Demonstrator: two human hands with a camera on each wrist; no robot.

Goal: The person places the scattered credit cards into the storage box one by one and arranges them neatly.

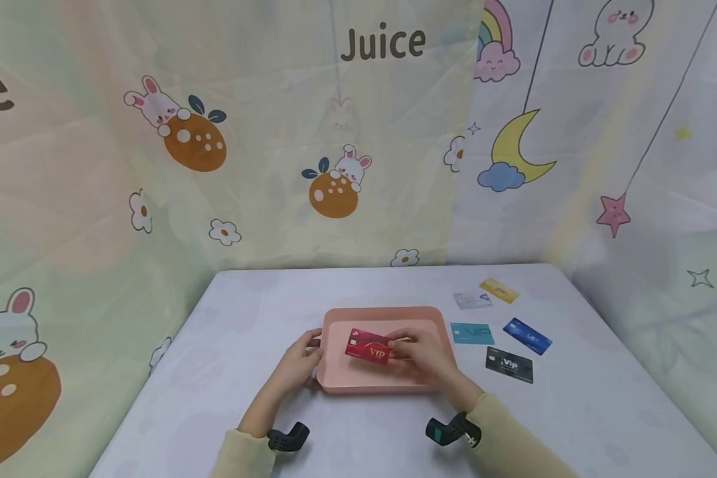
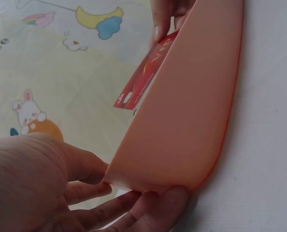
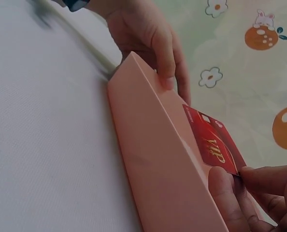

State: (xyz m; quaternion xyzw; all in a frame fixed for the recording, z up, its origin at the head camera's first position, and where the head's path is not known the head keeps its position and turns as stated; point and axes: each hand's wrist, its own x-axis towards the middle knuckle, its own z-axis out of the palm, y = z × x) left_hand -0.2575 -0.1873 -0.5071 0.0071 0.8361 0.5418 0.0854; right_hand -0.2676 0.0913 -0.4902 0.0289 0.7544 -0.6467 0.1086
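Pinching the red VIP card [image 1: 366, 346] near its right-hand end, the right hand [image 1: 421, 352] has thumb and fingers closed together on the card, with only the card's thickness between them. The card is held over the interior of the pink tray [image 1: 358, 380], printed face showing and gold lettering toward the pinched end; in the left wrist view part of it shows above the tray's rim. The left hand [image 1: 297, 362] grips the tray's left end, its fingers bent about the rim and outer wall. The tray lies flat on the white table [image 1: 185, 411]. To its right lie five further cards: a teal card [image 1: 473, 334] just beside the tray, a black card [image 1: 510, 365] nearest the person, a blue card [image 1: 528, 336] set aslant, and, farther back and close together, a pale card [image 1: 473, 301] and a gold card [image 1: 499, 290]. Each wrist bears a black device, and behind the table hangs a printed backdrop [image 1: 263, 133] with rabbits, flowers and the word "Juice".
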